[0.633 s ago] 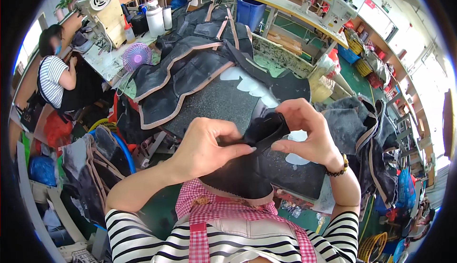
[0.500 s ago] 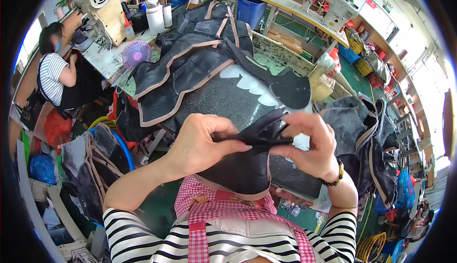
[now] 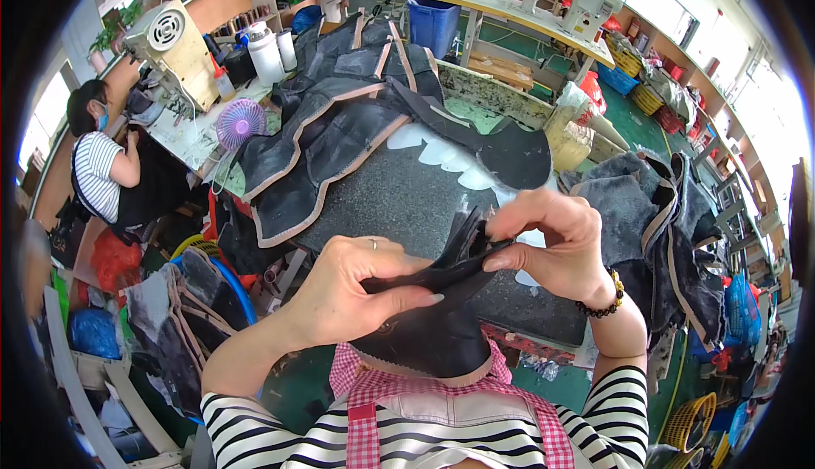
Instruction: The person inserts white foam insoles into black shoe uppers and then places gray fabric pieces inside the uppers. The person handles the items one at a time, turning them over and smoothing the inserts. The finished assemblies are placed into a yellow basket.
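Above the grey table (image 3: pixel 399 189), both hands pinch a black fabric piece (image 3: pixel 433 316): left hand (image 3: pixel 356 291) grips underneath, right hand (image 3: pixel 556 244) nips its top edge, seemingly holding it taut.

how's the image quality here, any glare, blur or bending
Head view: strong fisheye, so the bench edge curves and the corners go black; windows at the right rim blow out white; both hands and the dark fabric piece are evenly lit and fairly sharp.
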Tool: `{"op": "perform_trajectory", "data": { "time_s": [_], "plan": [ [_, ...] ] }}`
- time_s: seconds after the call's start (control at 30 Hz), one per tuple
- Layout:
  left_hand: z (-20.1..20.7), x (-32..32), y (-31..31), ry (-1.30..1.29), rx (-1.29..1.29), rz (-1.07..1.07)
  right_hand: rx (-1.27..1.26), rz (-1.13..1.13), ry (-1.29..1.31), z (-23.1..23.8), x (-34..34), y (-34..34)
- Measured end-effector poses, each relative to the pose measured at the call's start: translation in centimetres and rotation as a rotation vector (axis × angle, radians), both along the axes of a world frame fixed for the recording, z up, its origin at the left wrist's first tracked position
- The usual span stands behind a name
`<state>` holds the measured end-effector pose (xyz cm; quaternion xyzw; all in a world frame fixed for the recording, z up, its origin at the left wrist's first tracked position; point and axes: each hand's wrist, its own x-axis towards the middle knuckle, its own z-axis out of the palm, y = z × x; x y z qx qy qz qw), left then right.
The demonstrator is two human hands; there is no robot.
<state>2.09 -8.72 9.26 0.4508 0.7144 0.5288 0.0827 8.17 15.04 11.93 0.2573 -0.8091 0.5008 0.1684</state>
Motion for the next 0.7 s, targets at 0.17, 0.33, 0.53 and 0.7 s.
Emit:
{"op": "perform_trajectory", "data": {
  "time_s": [0.17, 0.33, 0.53, 0.7],
  "plan": [
    [0.8, 0.5, 0.0, -0.04, -0.032, -0.015, 0.029, 0.043, 0.082, 0.0, -0.1, 0.1],
    [1.2, 0.3, 0.0, 0.022, -0.085, -0.088, 0.018, -0.013, -0.209, 0.5, 0.3, 0.2],
    [1.8, 0.3, 0.0, 0.146, -0.136, -0.163, 0.104, 0.088, -0.33, 1.3, -0.2, 0.4],
    [2.0, -0.3, 0.0, 0.137, -0.157, -0.213, 0.195, 0.213, 0.016, 1.3, -0.8, 1.3]
  ]
}}
